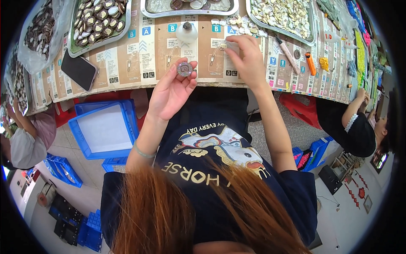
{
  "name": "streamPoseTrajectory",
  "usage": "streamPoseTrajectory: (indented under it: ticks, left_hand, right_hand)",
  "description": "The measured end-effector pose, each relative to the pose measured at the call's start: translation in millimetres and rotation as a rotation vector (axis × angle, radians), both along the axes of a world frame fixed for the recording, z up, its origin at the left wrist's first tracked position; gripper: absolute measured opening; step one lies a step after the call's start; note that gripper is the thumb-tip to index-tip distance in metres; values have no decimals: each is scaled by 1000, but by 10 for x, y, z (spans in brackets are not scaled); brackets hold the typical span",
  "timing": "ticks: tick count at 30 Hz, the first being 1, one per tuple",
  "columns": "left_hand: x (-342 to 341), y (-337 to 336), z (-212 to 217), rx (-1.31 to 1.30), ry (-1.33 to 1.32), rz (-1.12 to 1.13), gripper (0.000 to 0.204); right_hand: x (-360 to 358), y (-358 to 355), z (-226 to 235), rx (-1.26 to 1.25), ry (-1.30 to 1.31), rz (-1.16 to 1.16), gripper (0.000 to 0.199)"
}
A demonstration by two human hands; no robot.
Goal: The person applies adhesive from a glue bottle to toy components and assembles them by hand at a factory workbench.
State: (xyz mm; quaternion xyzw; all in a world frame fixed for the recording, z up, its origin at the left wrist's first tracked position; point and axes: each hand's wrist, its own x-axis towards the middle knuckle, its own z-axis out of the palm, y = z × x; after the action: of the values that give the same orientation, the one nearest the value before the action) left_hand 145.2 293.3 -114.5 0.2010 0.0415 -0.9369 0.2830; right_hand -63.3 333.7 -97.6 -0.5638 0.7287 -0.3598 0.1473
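Note:
Raised over the table's near edge, my left hand (169, 93) grips a round, glittery-rimmed ornament (185, 69) between thumb and fingers. To its right, my right hand (250, 61) is pinched on a small pale piece (223, 45) just above the table covering; its exact shape is too small to make out. Beyond both hands stands a translucent white bottle (187, 34) with a dark tip. Loose pale pieces (243, 26) are scattered past my right hand, beside a metal tray (312, 41) heaped with similar ones.
Another metal tray (78, 53) holds dark round pieces with pale centres; a third tray (190, 14) sits between. A phone (79, 70), a pinkish pen-shaped tool (287, 56), an orange tool (311, 63) and a yellow lump (324, 63) lie around. Blue crates (80, 144) stand below; people work at both sides.

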Motion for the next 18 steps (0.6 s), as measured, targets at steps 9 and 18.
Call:
streamPoseTrajectory:
  ticks: [9, 18]
  left_hand:
    - [-56, -48, 22, -48, -15, -43, 29]
    - [-2, -7, 77, -111, -53, -67, 28]
  right_hand:
    - [261, 13, 94, -153, -47, 55, 14]
    - [687, 35, 226, -245, -84, 281, 16]
